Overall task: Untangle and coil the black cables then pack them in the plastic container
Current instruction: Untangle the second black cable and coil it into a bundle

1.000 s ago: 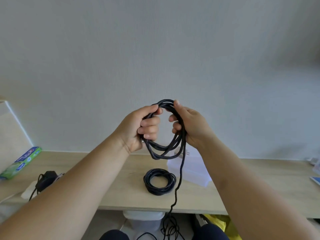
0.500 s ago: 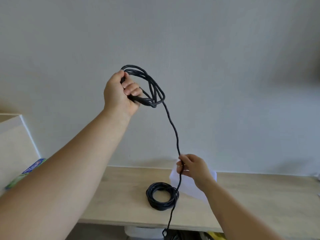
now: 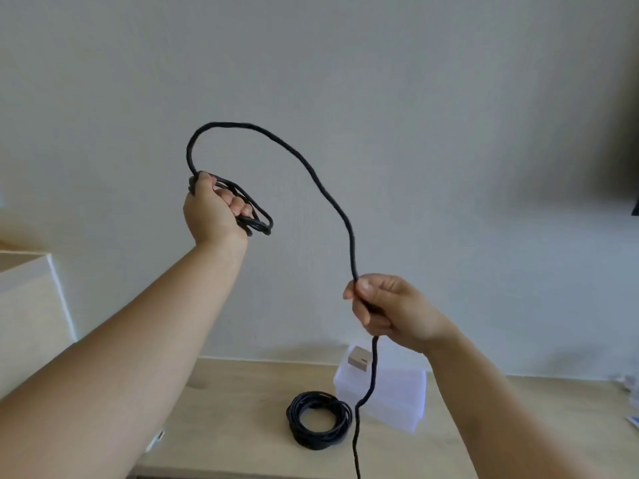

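Observation:
My left hand [image 3: 216,210] is raised in front of the wall and grips a small bundle of black cable loops [image 3: 257,217]. From it the loose black cable [image 3: 313,169] arcs up and over, then down to my right hand [image 3: 389,311], which grips it lower and to the right. Below that hand the cable hangs past the desk's front edge. A finished black cable coil [image 3: 320,420] lies flat on the desk. The translucent plastic container [image 3: 394,392] stands just right of the coil, partly behind the hanging cable.
The light wooden desk [image 3: 242,409] runs along a plain white wall. A small tan block [image 3: 359,359] sits at the container's back left corner. A pale cabinet side [image 3: 31,305] stands at the left. Small items lie at the far right edge of the desk.
My right hand has risen from near the desk, drawing a length of cable up into a high arc. My left hand has come down and to the right, still holding the loops.

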A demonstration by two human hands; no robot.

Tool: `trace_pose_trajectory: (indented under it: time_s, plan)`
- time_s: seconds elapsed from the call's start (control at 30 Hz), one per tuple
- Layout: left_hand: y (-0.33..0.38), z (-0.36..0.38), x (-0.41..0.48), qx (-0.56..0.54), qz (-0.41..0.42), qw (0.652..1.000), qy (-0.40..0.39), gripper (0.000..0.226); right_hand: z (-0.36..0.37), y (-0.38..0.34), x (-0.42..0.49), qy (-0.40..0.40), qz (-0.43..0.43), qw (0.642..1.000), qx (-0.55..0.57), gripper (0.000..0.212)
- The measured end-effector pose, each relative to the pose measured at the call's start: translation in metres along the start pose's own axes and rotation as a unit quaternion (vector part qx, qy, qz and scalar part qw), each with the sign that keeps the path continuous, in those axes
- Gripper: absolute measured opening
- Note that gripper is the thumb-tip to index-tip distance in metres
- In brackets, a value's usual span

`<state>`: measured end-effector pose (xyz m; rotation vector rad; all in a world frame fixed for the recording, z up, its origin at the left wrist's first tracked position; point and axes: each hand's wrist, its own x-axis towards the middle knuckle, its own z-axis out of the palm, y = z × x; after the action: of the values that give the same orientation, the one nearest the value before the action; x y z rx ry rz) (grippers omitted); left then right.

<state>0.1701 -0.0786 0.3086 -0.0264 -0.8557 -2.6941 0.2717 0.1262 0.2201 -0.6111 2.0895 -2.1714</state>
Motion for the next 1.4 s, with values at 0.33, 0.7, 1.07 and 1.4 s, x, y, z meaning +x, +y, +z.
trace_pose_trajectory:
  time_s: [0.33,0.7,1.07,1.4]
  plan:
    - [-0.004,-0.004,-0.003,0.217,-0.252,0.925,-0.182,0.030,-0.063,-0.021,0.043,0.371,0.069,0.923,0.077,0.025]
    - [0.055,0.049,-0.018,0.038,-0.213,0.922,-0.321,0.025,-0.108,-0.088,0.083,0.464,0.006,0.879,-0.110,0.032]
    - [0.013,0.031,-0.002,-0.144,-0.144,0.973,-0.112,0.038,-0.080,0.047,0.036,0.179,0.221,0.923,-0.259,0.040]
    - [-0.026,-0.003,0.025,0.226,0.110,0.965,-0.069,0.037,-0.019,0.031,0.033,0.004,0.127,0.932,-0.339,0.021]
